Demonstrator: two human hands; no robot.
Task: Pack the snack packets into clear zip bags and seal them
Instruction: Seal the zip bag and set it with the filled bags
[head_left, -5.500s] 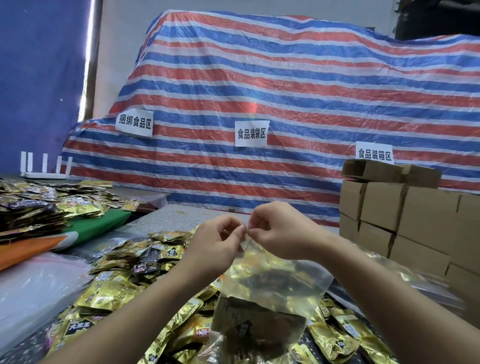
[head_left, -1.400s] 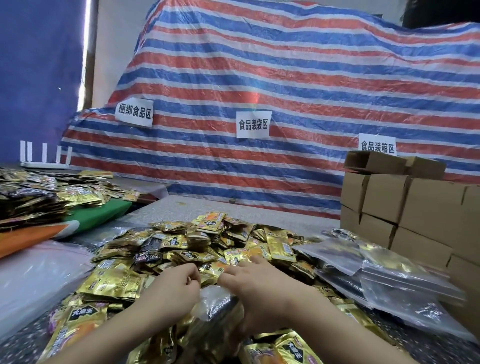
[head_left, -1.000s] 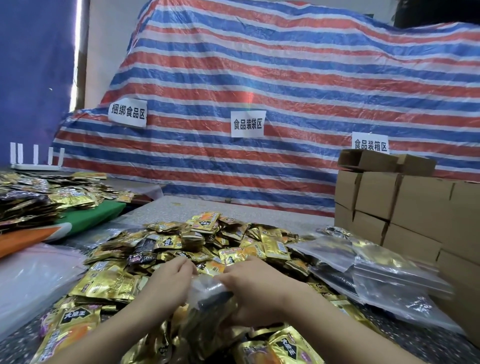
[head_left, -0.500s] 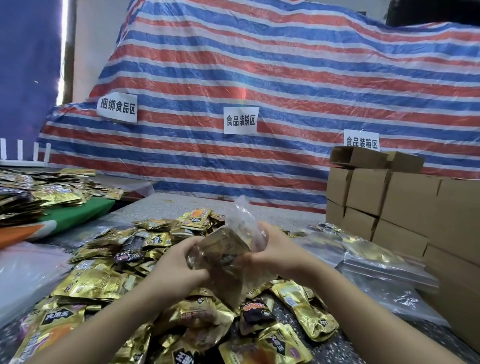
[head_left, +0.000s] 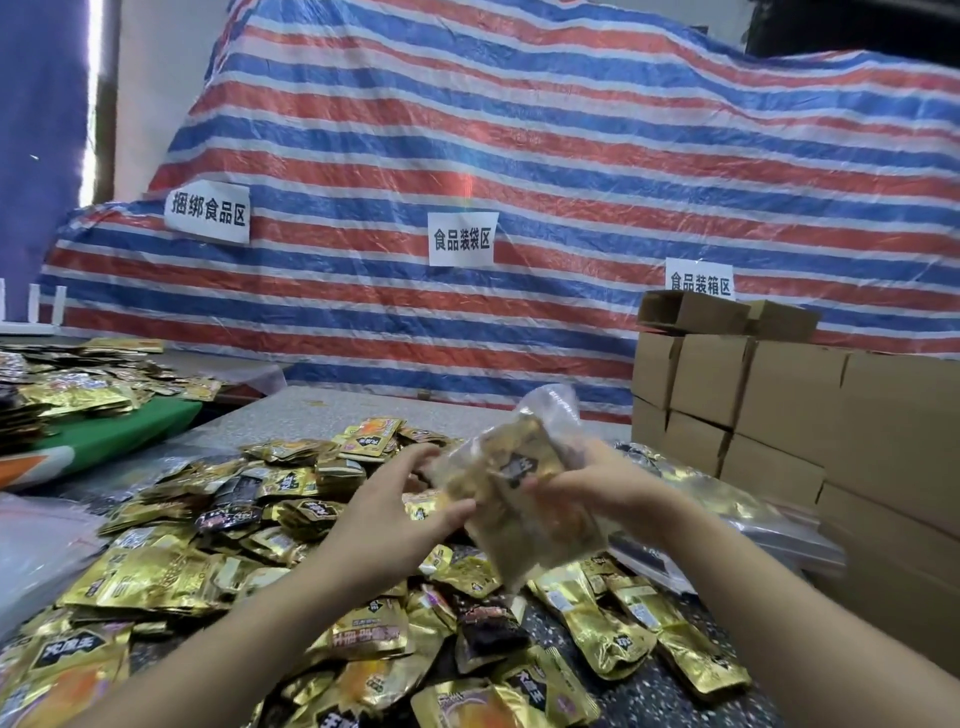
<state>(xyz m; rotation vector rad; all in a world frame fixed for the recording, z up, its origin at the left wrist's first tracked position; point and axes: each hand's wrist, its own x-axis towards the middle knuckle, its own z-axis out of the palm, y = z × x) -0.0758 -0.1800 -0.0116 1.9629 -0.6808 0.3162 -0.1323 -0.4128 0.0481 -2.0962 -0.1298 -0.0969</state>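
A clear zip bag (head_left: 524, 483) stuffed with gold snack packets is lifted above the table, tilted, its empty top end pointing up and away. My right hand (head_left: 597, 486) grips its right side. My left hand (head_left: 395, 501) touches its left edge with fingers spread. Below lies a heap of loose gold and black snack packets (head_left: 291, 525) on the speckled table (head_left: 306, 410).
Filled clear bags (head_left: 727, 519) lie to the right by stacked cardboard boxes (head_left: 779, 405). A second heap of packets (head_left: 72, 384) sits on a green sheet at the left. Empty clear plastic (head_left: 36, 551) lies at the near left. A striped tarp (head_left: 519, 182) stands behind.
The sealed bag was pressed flat on the heap by both hands, then lifted. It now sits higher and further right, and my left hand's fingers have loosened.
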